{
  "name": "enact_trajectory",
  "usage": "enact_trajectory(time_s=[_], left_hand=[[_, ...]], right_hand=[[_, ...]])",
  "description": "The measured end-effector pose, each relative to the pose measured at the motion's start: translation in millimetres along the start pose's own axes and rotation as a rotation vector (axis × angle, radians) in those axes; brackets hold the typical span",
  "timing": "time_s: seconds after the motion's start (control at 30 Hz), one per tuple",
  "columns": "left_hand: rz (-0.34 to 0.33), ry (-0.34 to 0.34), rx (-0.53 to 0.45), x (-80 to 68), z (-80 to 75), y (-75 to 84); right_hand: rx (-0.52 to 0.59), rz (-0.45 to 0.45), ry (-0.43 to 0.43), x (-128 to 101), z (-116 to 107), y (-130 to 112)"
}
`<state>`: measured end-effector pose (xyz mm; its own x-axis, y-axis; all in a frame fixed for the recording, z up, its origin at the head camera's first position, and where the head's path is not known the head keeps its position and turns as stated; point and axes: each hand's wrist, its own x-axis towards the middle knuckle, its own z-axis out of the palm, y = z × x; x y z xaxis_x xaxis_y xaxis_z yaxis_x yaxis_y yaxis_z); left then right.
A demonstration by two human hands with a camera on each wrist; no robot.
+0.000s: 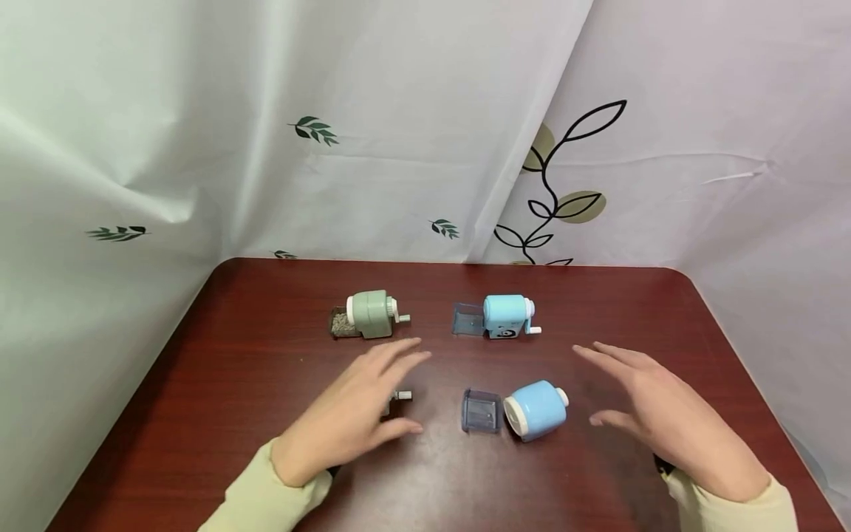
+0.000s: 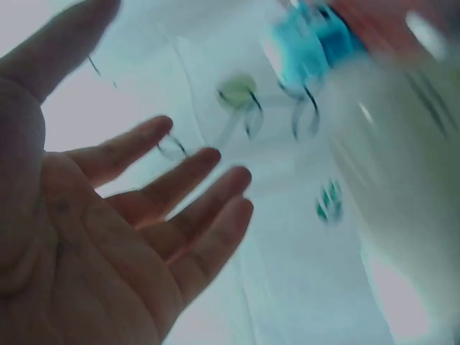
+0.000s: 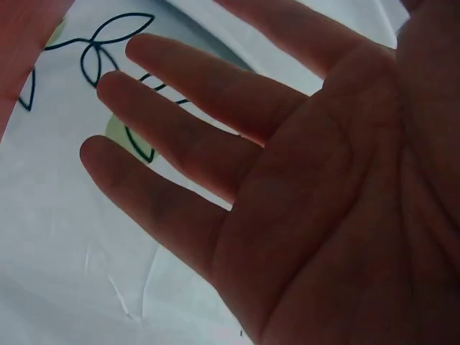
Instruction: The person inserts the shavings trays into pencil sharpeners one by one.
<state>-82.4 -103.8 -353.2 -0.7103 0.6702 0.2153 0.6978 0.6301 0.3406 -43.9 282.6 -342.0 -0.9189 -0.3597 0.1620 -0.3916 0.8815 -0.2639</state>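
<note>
My left hand (image 1: 351, 405) is held out with spread fingers and nothing in them. It overlaps a pencil sharpener, of which only a grey crank end (image 1: 402, 396) shows past the fingers. Over the table's right side, my right hand (image 1: 654, 403) also has its fingers extended and holds nothing; its bare palm (image 3: 316, 201) fills much of the right wrist view. Nearest to it is a blue pencil sharpener (image 1: 540, 408), tilted, with a clear grey shavings drawer (image 1: 482, 411) just left of it. In the left wrist view, a light blue sharpener (image 2: 309, 43) appears blurred.
Farther back on the dark red table (image 1: 266, 369) stand a green crank sharpener (image 1: 372, 313), its drawer (image 1: 343, 324) pulled out with shavings inside, and a light blue crank sharpener (image 1: 507, 316) with a clear drawer (image 1: 468, 319) out. A white patterned curtain (image 1: 399, 185) hangs behind.
</note>
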Motion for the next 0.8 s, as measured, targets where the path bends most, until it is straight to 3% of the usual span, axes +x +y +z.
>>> enact_trajectory(time_s=[0.17,0.33,0.63,0.8], left_hand=[[0.025,-0.074,0.025,17.2,19.8,30.5],[-0.028,-0.185,0.061,36.7,43.0,47.9],[-0.154,-0.25,0.135,60.4,80.5,47.0],[-0.145,-0.245,0.149,60.3,91.2,39.7]], right_hand=[[0.001,0.011,-0.045,-3.1,4.0,1.3],[0.004,-0.056,-0.057,2.4,12.6,-7.1],[0.017,-0.166,-0.075,10.3,28.1,-20.7],[0.027,-0.189,-0.101,15.3,33.1,-22.6]])
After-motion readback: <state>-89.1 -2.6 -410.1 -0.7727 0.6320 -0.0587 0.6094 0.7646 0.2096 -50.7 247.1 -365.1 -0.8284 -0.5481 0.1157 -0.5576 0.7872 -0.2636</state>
